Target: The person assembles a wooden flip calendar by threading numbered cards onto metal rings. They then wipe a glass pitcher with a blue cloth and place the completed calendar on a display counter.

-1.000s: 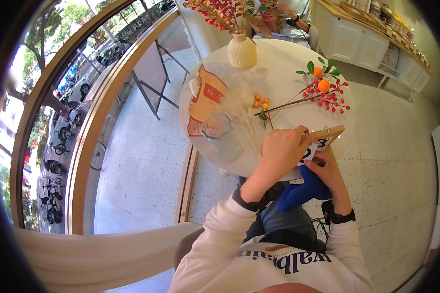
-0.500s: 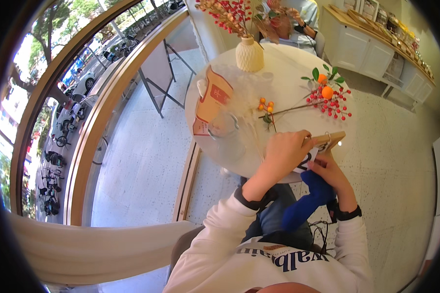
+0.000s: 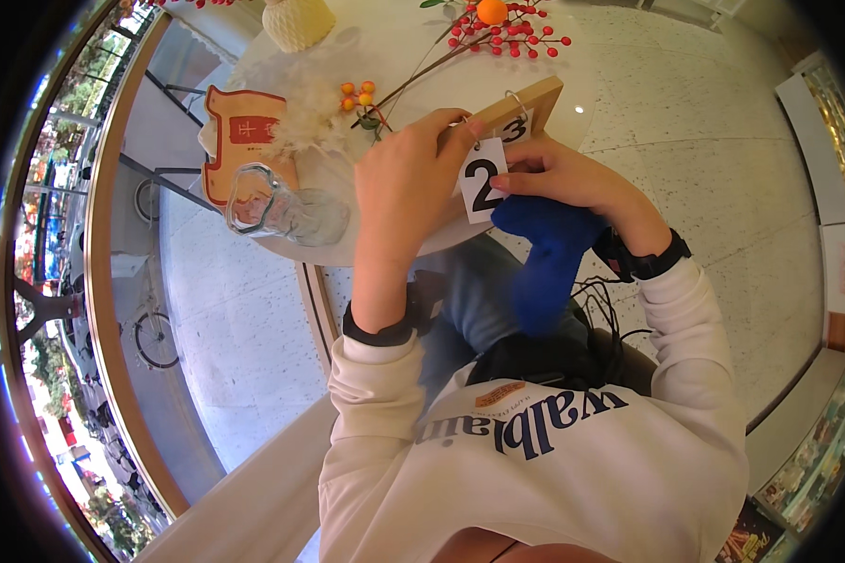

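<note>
Tipped higher in view than half a second ago, the round white bench (image 3: pixel 385 45) has shifted up and left, and a white card (image 3: pixel 483 202) with a bold black numeral, partly hidden before, now shows whole. It hangs by a metal ring from a light wooden stand (image 3: pixel 546 92), held up between both hands near the bench's front edge; a second numbered card (image 3: pixel 516 128) hangs beside it. Left hand (image 3: pixel 406 178): fingers closed around the stand's top, at its left end. Right hand (image 3: pixel 573 178): fingers gripping a blue cloth (image 3: pixel 546 267), which dangles over the lap, with the thumb against the card's right edge. On the bench, left of the hands, a clear glass vessel (image 3: pixel 296 214) lies near an orange paper sheet (image 3: pixel 244 105); beyond are red berries (image 3: pixel 514 42) and a cream ribbed vase (image 3: pixel 296 23).
</note>
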Demonstrator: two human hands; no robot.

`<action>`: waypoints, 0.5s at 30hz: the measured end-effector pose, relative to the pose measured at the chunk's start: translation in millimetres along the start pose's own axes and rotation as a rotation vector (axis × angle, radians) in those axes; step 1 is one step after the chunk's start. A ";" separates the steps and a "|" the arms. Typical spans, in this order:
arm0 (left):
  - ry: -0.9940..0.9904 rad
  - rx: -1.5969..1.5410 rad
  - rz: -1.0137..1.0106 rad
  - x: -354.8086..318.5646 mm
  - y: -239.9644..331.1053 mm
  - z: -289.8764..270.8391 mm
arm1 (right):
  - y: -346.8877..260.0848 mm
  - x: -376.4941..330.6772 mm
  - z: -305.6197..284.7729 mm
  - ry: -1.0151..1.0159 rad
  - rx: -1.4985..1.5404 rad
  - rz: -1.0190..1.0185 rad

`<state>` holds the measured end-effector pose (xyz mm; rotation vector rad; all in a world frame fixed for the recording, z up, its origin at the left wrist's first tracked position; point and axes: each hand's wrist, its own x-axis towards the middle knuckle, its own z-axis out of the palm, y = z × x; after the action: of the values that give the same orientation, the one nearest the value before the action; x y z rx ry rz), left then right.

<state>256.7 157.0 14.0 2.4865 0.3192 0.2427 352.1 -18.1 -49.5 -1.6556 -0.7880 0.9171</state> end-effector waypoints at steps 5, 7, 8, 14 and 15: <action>0.056 -0.010 0.052 -1.1 -1.8 1.5 | -13.4 -2.4 -2.0 -0.043 0.110 0.073; 0.062 0.001 0.056 -1.4 -3.2 2.4 | -17.4 -3.1 -2.9 -0.040 0.096 0.062; 0.060 0.003 0.056 -1.5 -3.0 2.1 | -19.5 -3.5 -4.5 -0.042 0.047 0.056; 0.060 0.000 0.063 -1.6 -3.4 2.5 | -12.6 1.9 -8.4 -0.017 -0.099 -0.085; 0.058 0.001 0.063 -1.5 -4.0 2.5 | -13.5 2.4 -8.8 -0.018 -0.114 -0.092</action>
<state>255.2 158.3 9.5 2.4963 0.2653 0.3411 360.2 -16.8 -35.4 -1.6962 -0.9363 0.8371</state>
